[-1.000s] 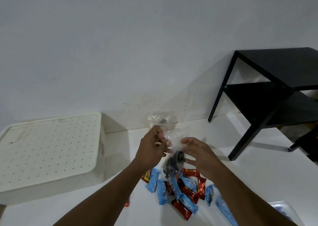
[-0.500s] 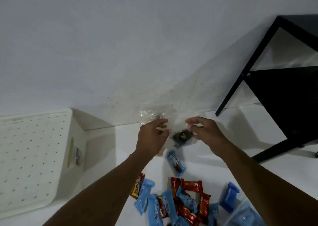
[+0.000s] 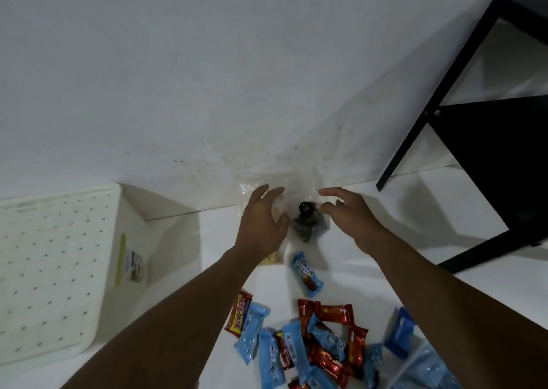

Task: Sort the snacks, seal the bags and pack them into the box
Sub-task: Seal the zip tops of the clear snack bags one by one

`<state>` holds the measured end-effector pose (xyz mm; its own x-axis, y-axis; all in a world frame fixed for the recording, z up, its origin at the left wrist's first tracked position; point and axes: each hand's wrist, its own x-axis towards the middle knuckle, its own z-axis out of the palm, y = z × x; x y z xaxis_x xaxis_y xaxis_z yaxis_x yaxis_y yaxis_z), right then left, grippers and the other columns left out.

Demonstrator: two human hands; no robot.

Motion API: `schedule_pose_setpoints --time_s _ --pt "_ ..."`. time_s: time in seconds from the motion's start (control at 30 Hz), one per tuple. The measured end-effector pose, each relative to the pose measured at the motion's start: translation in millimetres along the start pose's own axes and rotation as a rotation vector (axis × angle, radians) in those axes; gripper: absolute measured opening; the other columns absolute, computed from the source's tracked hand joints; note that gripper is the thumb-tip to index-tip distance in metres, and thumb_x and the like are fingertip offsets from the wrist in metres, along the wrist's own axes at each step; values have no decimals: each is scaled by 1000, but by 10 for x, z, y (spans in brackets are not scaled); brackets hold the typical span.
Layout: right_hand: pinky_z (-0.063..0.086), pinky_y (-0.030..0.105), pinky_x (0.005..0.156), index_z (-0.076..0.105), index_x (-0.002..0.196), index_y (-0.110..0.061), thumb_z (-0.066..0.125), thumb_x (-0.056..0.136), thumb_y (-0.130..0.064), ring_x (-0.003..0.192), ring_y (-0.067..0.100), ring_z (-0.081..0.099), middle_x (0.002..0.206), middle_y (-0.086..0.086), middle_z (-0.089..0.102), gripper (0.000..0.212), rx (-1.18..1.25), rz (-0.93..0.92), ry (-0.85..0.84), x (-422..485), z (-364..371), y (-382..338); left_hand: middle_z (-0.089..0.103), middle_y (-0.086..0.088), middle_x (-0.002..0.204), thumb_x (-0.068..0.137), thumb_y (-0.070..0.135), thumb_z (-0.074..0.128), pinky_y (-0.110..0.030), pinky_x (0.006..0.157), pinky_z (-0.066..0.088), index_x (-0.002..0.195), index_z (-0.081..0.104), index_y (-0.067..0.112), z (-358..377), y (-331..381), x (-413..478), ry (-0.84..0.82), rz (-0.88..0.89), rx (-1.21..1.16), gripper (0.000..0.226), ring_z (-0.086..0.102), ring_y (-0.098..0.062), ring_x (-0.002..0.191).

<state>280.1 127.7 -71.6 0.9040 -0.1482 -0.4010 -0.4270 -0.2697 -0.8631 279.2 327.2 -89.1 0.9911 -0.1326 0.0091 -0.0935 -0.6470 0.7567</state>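
A clear bag of dark round snacks (image 3: 307,221) lies on the white floor by the wall. My left hand (image 3: 262,225) hovers just left of it with fingers spread, over a second clear bag of pale yellow snacks (image 3: 274,258). My right hand (image 3: 348,215) is just right of the dark bag, fingers loosely spread, holding nothing. A single blue wrapped snack (image 3: 307,273) lies nearer me. A pile of blue and red wrapped snacks (image 3: 314,344) fills the bottom centre. The white box (image 3: 124,240), covered by a perforated lid, stands at the left.
A black side table (image 3: 489,139) stands at the right, its legs on the floor close to my right arm. Another clear bag with blue snacks (image 3: 424,368) lies at the bottom right. The wall (image 3: 207,77) runs right behind the bags.
Both hands pinched the top of the dark-snack bag before; now they have let go and spread open, and the bag rests on the floor by the wall.
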Motion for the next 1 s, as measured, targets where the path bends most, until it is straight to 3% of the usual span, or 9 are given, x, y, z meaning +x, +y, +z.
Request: schedule_pose_setpoints --time_s 0.07,0.13,0.23,0.37,0.47,0.53,0.73,0.87,1.0 --pt "47 31 89 67 118 -32 68 88 -22 118 17 51 128 3 58 31 -19 -1 13 -137 -14 -61 43 -7 152 87 16 69 -35 110 45 142 52 20 -122 61 -114 -25 3 25 58 44 -22 139" --pt "50 38 98 68 116 -31 68 88 -22 122 19 53 133 1 56 29 -25 -1 21 -322 -25 -153 45 -7 149 87 15 68 -32 108 44 143 52 21 -277 147 -253 -58 -13 24 58 51 -22 132" --pt "51 43 101 69 114 -26 64 89 -18 117 22 57 126 4 61 27 -35 -12 -4 -631 -8 -320 48 -6 147 88 18 69 -37 107 47 144 50 20 -524 292 -502 -139 -23 49 59 54 -24 129" --pt "56 39 87 69 112 -20 62 92 -14 102 20 60 103 0 62 22 -113 -31 -66 -1168 72 -591 47 -6 152 92 28 68 -28 107 36 150 41 21 -866 493 -904 -325 -53 187 64 47 -25 137" --pt "52 30 69 68 109 -17 61 93 -12 90 21 60 100 8 65 18 -188 -60 -135 -1592 159 -695 50 -9 148 94 28 67 -27 104 37 149 40 20 -1084 585 -1270 -425 -74 232 63 47 -25 136" --pt "49 30 66 67 101 -21 60 92 -12 85 21 58 97 10 64 14 -241 -87 -174 -1838 238 -708 50 -10 147 94 28 67 -29 104 38 149 39 20 -1198 584 -1510 -447 -81 262 62 49 -27 134" --pt "51 32 67 65 98 -23 62 90 -15 90 21 60 104 9 64 11 -344 -118 -260 -2309 605 -639 41 -9 156 93 37 68 -36 112 37 156 26 25 -1517 350 -2157 -390 -186 269 77 42 -26 142" --pt "52 32 72 64 115 -20 64 91 -21 95 19 59 105 5 63 23 -394 -159 -336 -2491 893 -699 40 -8 157 92 37 69 -36 114 38 156 27 25 -1822 262 -2564 -270 -262 248 78 43 -26 141" --pt "50 33 71 62 115 -19 66 91 -24 84 17 57 92 6 63 25 -384 -224 -397 -2632 1217 -870 39 -6 158 91 39 69 -38 117 33 156 28 24 -2191 149 -3016 -159 -354 256 78 38 -25 145"
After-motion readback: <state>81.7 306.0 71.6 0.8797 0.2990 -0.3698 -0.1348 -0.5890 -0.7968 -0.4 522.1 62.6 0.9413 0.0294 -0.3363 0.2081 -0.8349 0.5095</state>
